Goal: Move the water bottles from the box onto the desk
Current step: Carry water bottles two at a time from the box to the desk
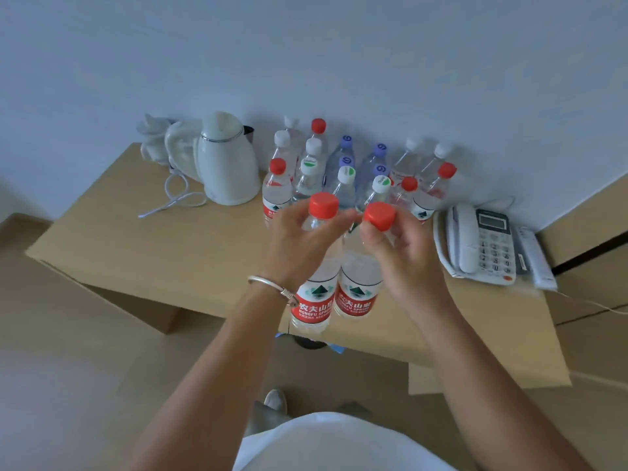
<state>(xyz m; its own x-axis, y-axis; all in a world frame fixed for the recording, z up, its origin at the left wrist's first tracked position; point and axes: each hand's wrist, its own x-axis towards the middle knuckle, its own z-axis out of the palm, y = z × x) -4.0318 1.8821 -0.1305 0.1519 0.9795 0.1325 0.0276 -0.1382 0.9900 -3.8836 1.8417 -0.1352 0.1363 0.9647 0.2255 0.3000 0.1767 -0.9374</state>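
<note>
Placement of 2 bottles is the step in hand. Your left hand [299, 239] grips the neck of the left bottle [314, 294] just below its red cap, fingers curled round the clear shoulder, and your right hand [401, 256] grips the right bottle [356, 287] the same way, so each hand is closed on its own bottle. Both bottles hang upright, side by side and nearly touching, over the near edge of the desk [136, 253]; whether their bases rest on the surface yet cannot be told, because the base of the left bottle appears to overlap the desk edge. Carry both further in before you lower them, so that each base lands fully on the wood and not on the edge. Aim for the bare strip in front of the standing group of bottles [350, 168], which sits at the back of the desk near the wall, between the white kettle [227, 161] and the telephone [479, 246]. Keep the 2 bottles vertical and set them down without knocking the front row, since a tap there could likely topple several. Release only when each bottle stands by itself. Each held bottle is clear plastic, filled with water, with a red screw cap and a red label bearing a green mountain emblem and white characters. The box is not in view.
</note>
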